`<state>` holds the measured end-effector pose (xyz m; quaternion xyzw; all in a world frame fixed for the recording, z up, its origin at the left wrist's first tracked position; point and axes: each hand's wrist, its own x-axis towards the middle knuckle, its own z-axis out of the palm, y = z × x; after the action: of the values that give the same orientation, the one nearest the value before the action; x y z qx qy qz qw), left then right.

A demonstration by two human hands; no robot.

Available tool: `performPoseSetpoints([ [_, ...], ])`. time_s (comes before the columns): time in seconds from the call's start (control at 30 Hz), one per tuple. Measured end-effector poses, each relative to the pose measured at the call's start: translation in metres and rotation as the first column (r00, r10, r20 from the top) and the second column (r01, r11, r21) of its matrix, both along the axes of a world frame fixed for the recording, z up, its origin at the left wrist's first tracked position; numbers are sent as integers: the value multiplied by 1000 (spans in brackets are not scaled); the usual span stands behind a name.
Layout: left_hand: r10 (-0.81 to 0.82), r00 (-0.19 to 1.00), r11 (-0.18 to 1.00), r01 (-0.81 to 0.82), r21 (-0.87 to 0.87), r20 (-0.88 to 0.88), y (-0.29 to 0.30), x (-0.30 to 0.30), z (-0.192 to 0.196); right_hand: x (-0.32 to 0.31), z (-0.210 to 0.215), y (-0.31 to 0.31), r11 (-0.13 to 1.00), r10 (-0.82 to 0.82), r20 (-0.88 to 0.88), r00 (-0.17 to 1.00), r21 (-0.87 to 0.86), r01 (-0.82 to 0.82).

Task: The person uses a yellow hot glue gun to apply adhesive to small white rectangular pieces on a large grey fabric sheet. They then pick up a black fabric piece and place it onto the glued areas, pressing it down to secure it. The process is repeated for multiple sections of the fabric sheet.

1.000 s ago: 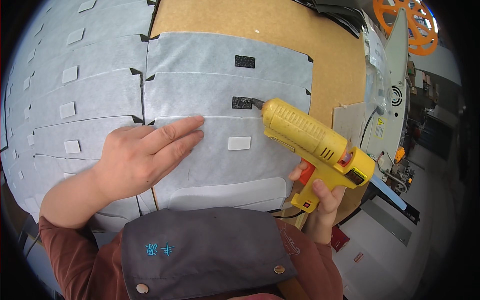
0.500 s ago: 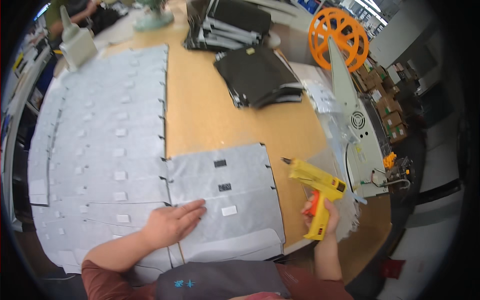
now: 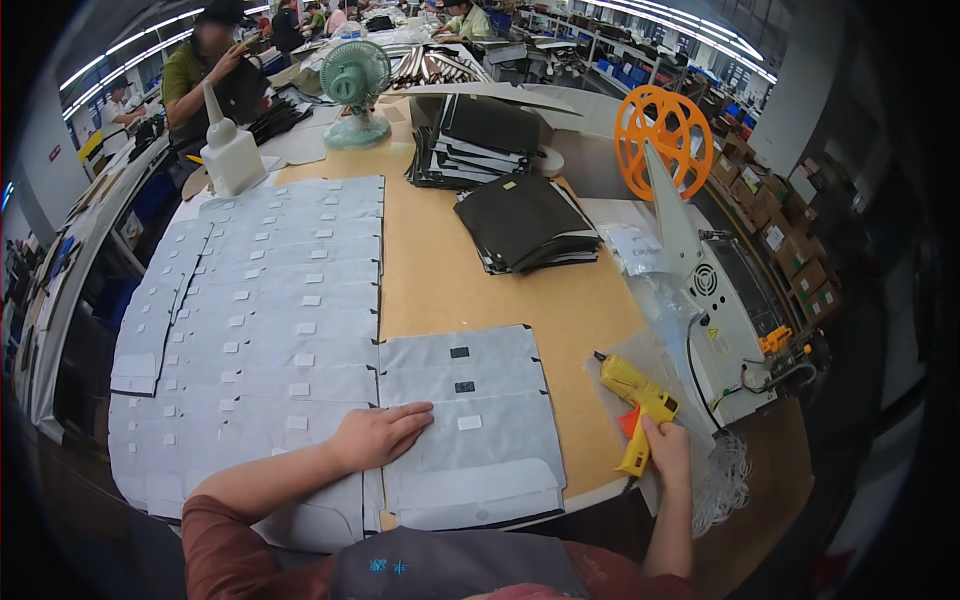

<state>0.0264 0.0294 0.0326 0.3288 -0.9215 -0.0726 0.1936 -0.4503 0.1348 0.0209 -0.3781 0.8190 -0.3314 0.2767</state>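
Observation:
My left hand [image 3: 380,438] lies flat, fingers stretched out, at the left edge of a grey fabric panel [image 3: 512,400]. The panel bears two small black patches [image 3: 464,387] and a white rectangular one [image 3: 469,423]. Right of it, my right hand [image 3: 668,450] grips the handle of a yellow glue gun [image 3: 638,392] with a red-orange trigger. Its dark nozzle points up and left, and the gun is close to the tabletop; whether it rests there I cannot tell. Overlapping grey panels [image 3: 270,330] with rows of white patches spread to the left.
Stacks of black panels [image 3: 525,220] stand at the back, near a green fan [image 3: 356,90] and a white spouted bottle [image 3: 232,155]. At right are a machine [image 3: 715,330] with an orange reel [image 3: 662,140] and a bundle of pale strands [image 3: 722,485]. A co-worker [image 3: 205,80] stands far left.
The view has tilted up, showing more of the room. My right hand has lowered the glue gun towards the table and holds it further round its back. My left hand stays on the panel.

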Motion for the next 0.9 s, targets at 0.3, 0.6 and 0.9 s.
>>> performPoseSetpoints([
  [0.3, 551, 705, 494, 157, 855, -447, 27, -16, 53, 48, 40, 10, 992, -111, -661, 742, -123, 40],
  [0.6, 899, 294, -51, 805, 592, -323, 89, -48, 60, 162, 55, 12, 745, 434, -179, 883, -480, -464],
  [0.9, 835, 288, -7, 858, 513, -470, 111, -58, 48, 227, 65, 13, 334, 711, -399, 580, -534, -777],
])
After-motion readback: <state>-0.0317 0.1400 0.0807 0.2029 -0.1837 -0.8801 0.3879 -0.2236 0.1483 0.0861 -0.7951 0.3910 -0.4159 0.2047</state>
